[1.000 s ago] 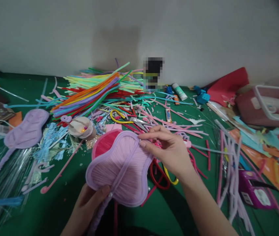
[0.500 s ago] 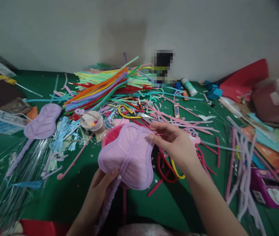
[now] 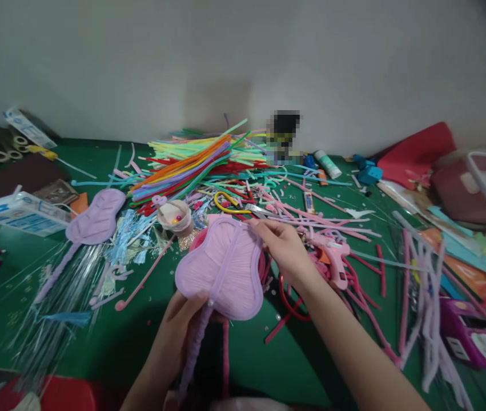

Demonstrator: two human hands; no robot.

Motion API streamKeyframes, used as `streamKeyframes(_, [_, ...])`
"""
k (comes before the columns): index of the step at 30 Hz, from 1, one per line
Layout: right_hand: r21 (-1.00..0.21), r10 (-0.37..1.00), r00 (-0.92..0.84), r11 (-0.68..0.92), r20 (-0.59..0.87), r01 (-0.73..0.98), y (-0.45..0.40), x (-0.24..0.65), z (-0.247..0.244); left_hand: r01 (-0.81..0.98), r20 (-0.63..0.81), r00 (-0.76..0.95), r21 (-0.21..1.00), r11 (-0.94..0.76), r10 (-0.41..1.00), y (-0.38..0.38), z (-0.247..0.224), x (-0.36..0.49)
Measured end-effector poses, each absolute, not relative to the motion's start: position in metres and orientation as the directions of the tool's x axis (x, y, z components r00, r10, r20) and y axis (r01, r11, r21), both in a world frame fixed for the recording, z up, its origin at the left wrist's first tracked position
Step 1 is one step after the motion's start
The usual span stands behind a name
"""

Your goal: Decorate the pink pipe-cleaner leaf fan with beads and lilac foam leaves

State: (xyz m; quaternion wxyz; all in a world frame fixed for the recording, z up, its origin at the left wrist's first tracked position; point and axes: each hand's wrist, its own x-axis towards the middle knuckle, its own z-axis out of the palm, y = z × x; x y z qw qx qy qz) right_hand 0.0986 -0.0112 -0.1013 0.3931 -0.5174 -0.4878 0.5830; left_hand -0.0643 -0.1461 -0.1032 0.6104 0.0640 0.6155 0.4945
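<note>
A lilac hand fan (image 3: pixel 236 279) with a fuzzy rim, a fuzzy strip down its middle and a wrapped handle is held up in front of me. My left hand (image 3: pixel 178 322) grips it where the handle meets the head, thumb on the front by a small pearl bead. At the top right edge, my right hand (image 3: pixel 283 245) pinches the rim between thumb and fingers; the fingertips are partly hidden. Behind the fan, a pinkish-red round thing shows only in part. Right of my right hand lies a pink glue gun (image 3: pixel 334 260).
A second lilac fan (image 3: pixel 97 217) lies left. Behind are a bundle of coloured pipe cleaners (image 3: pixel 183 171), a cup of beads (image 3: pixel 174 216) and yellow-handled scissors (image 3: pixel 225 202). Lilac stems (image 3: pixel 426 308), a purple package (image 3: pixel 474 337) and a plastic box (image 3: pixel 474 182) stand at right.
My view has shifted, so the table things sit lower. The right hand has moved slightly left along the fan's top edge, and the glue gun shows more fully. Both hands keep hold of the fan.
</note>
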Motion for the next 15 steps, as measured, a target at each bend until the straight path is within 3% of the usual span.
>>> streamKeyframes(6, [-0.976, 0.961, -0.172, -0.217, -0.219, 0.027, -0.006, 0.083, -0.106, -0.582, -0.655, -0.135, 0.660, 0.476, 0.743, -0.153, -0.111, -0.069])
streamKeyframes(15, [-0.973, 0.961, -0.151, -0.231, -0.232, 0.028, -0.012, 0.076, -0.111, -0.609, -0.702, 0.045, 0.545, 0.577, 0.711, -0.155, -0.105, -0.075])
